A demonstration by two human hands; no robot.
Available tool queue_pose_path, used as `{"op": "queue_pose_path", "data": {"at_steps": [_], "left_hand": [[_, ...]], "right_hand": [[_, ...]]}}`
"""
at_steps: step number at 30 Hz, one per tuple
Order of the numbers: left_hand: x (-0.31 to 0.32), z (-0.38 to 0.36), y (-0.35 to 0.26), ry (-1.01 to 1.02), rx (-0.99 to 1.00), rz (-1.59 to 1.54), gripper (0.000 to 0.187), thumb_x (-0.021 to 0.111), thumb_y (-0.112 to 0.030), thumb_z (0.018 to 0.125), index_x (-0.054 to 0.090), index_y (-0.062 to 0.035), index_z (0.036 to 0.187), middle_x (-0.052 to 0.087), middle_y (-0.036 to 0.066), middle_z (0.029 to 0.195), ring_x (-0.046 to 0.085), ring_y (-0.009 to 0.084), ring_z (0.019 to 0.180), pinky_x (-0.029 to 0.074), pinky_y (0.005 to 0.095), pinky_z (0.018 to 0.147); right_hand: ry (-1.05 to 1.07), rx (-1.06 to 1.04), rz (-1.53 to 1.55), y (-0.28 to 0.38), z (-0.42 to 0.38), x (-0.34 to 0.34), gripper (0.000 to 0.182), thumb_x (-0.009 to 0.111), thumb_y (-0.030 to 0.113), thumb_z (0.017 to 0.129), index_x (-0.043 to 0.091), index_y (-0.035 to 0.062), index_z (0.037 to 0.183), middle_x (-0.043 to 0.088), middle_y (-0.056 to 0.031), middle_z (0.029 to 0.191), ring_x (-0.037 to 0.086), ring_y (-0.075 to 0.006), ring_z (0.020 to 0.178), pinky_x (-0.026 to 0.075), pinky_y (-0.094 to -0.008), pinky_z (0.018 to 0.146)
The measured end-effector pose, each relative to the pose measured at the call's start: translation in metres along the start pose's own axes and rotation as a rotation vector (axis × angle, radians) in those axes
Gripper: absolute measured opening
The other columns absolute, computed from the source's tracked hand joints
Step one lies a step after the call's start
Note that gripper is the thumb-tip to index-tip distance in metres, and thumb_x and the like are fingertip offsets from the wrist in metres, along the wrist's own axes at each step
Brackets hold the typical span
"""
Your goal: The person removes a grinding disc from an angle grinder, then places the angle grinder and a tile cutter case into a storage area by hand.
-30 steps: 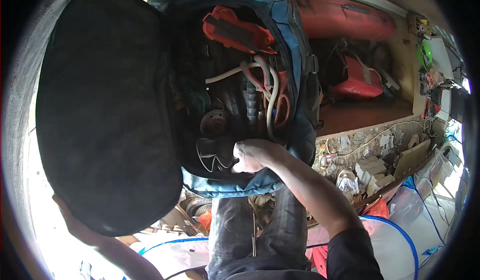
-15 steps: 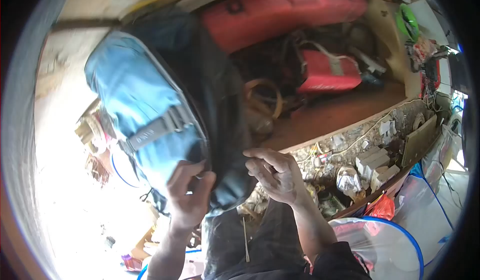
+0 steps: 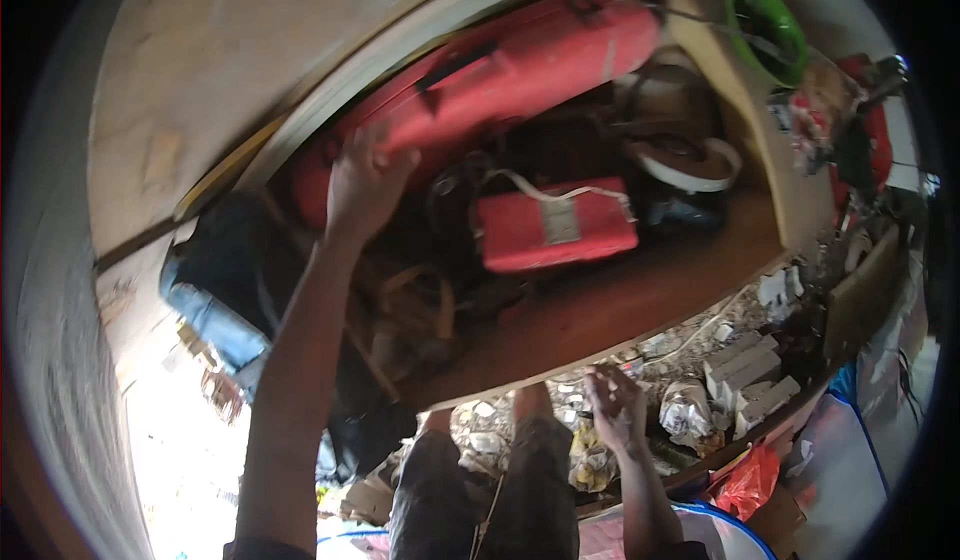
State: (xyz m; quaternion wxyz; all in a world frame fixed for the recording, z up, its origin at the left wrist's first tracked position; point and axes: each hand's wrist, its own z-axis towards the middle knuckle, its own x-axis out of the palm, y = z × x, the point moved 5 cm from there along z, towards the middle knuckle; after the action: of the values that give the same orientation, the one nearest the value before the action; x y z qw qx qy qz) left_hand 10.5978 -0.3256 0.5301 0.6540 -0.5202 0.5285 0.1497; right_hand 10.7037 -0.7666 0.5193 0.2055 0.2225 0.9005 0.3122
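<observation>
My left hand [image 3: 365,185] reaches up to the long red case [image 3: 510,65], its thumb and fingers apart. It overlaps the case's lower left side; whether it touches cannot be made out. My right hand [image 3: 615,405] is low, just outside the front edge of the wooden compartment [image 3: 640,295], with loose, parted fingers and nothing in them. Inside the compartment, a red handbag [image 3: 560,228] with a pale strap lies between the hands. The blue and black backpack [image 3: 215,310] rests at the left, partly hidden behind my left forearm.
Belts [image 3: 690,165] and dark items crowd the compartment. A green basket [image 3: 765,32] stands at its upper right. Pale blocks [image 3: 745,375] and rubble lie in front, near a red plastic bag [image 3: 748,482]. A wooden panel [image 3: 250,30] slopes at the upper left.
The backpack has gone from between my hands to the left side. My left hand has moved up toward the red case, and my right hand has dropped lower. The view has shifted.
</observation>
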Motion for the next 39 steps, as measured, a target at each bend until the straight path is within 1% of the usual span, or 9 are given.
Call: {"op": "queue_pose_path", "data": {"at_steps": [3, 5, 7, 10, 18, 20, 30, 34, 39], "left_hand": [[0.050, 0.080, -0.018, -0.237, 0.300, 0.230, 0.063, 0.076, -0.036, 0.079, 0.053, -0.0073, 0.130, 0.059, 0.016, 0.126, 0.061, 0.0310, 0.110, 0.048, 0.0455, 0.093], [0.087, 0.112, -0.017, 0.082, 0.255, 0.144, 0.064, 0.076, -0.040, 0.078, 0.054, -0.0069, 0.129, 0.059, 0.017, 0.125, 0.057, 0.0331, 0.116, 0.043, 0.0461, 0.101], [0.104, 0.112, -0.026, 0.092, 0.144, 0.148, 0.065, 0.075, -0.042, 0.078, 0.055, -0.0073, 0.128, 0.060, 0.017, 0.125, 0.056, 0.0332, 0.117, 0.043, 0.0470, 0.101], [0.122, 0.080, -0.035, -0.060, 0.093, 0.324, 0.064, 0.073, -0.048, 0.078, 0.056, -0.0098, 0.127, 0.061, 0.016, 0.123, 0.057, 0.0324, 0.117, 0.041, 0.0488, 0.100], [0.136, -0.077, -0.075, 0.113, 0.057, 0.244, 0.060, 0.070, -0.045, 0.082, 0.054, -0.0015, 0.119, 0.066, 0.017, 0.105, 0.063, 0.0321, 0.097, 0.040, 0.0473, 0.090], [0.131, -0.104, -0.078, 0.141, 0.090, 0.216, 0.056, 0.070, -0.044, 0.082, 0.055, -0.0020, 0.115, 0.066, 0.016, 0.103, 0.063, 0.0319, 0.094, 0.040, 0.0466, 0.089], [0.148, -0.069, -0.055, 0.146, 0.056, 0.241, 0.055, 0.073, -0.041, 0.080, 0.058, -0.0010, 0.114, 0.069, 0.013, 0.096, 0.065, 0.0294, 0.093, 0.041, 0.0442, 0.085], [0.151, -0.062, -0.055, 0.147, 0.027, 0.176, 0.044, 0.073, -0.040, 0.079, 0.061, -0.0046, 0.102, 0.070, 0.011, 0.087, 0.066, 0.0301, 0.088, 0.040, 0.0442, 0.084], [0.144, -0.059, -0.055, 0.309, -0.041, 0.077, 0.041, 0.073, -0.039, 0.079, 0.063, -0.0084, 0.105, 0.069, 0.012, 0.101, 0.065, 0.0280, 0.098, 0.039, 0.0445, 0.091]], "right_hand": [[-0.022, 0.051, -0.043, -0.020, -0.002, -0.014, 0.016, 0.063, 0.010, 0.095, 0.067, 0.0007, 0.107, 0.067, -0.0039, 0.082, 0.059, -0.0062, 0.067, 0.048, -0.0221, 0.055], [0.006, 0.101, -0.051, -0.024, -0.002, -0.012, 0.018, 0.064, 0.015, 0.094, 0.068, 0.0018, 0.106, 0.068, -0.0054, 0.077, 0.060, -0.0069, 0.064, 0.049, -0.0238, 0.056], [0.001, 0.101, 0.034, -0.025, -0.005, -0.005, 0.024, 0.066, 0.025, 0.094, 0.068, 0.0037, 0.106, 0.068, -0.0072, 0.070, 0.061, -0.0082, 0.060, 0.048, -0.0260, 0.055], [0.092, 0.114, -0.078, -0.018, 0.001, -0.003, 0.026, 0.064, 0.026, 0.095, 0.068, 0.0035, 0.109, 0.071, -0.0101, 0.076, 0.066, -0.0121, 0.062, 0.051, -0.0256, 0.055], [-0.102, 0.027, 0.008, 0.070, 0.089, -0.048, 0.035, 0.062, 0.033, 0.096, 0.066, -0.0010, 0.103, 0.067, -0.0047, 0.079, 0.062, -0.0111, 0.061, 0.048, -0.0248, 0.055], [-0.170, -0.219, 0.006, 0.086, 0.131, -0.061, 0.044, 0.062, 0.041, 0.095, 0.065, -0.0019, 0.102, 0.064, -0.0047, 0.076, 0.058, -0.0092, 0.060, 0.045, -0.0250, 0.053], [-0.221, -0.211, 0.184, 0.139, 0.295, -0.028, 0.066, 0.064, 0.060, 0.087, 0.065, -0.0022, 0.108, 0.070, -0.0144, 0.084, 0.063, -0.0161, 0.072, 0.048, -0.0314, 0.078], [-0.312, -0.172, 0.234, 0.144, 0.326, -0.019, 0.062, 0.077, 0.066, 0.072, 0.058, 0.0065, 0.078, 0.065, -0.0068, 0.073, 0.050, -0.0082, 0.054, 0.042, -0.0246, 0.052], [-0.485, -0.317, 0.202, 0.140, 0.349, -0.015, 0.065, 0.082, 0.055, 0.073, 0.063, -0.0026, 0.097, 0.064, -0.0080, 0.084, 0.060, -0.0173, 0.079, 0.049, -0.0287, 0.076]]}}
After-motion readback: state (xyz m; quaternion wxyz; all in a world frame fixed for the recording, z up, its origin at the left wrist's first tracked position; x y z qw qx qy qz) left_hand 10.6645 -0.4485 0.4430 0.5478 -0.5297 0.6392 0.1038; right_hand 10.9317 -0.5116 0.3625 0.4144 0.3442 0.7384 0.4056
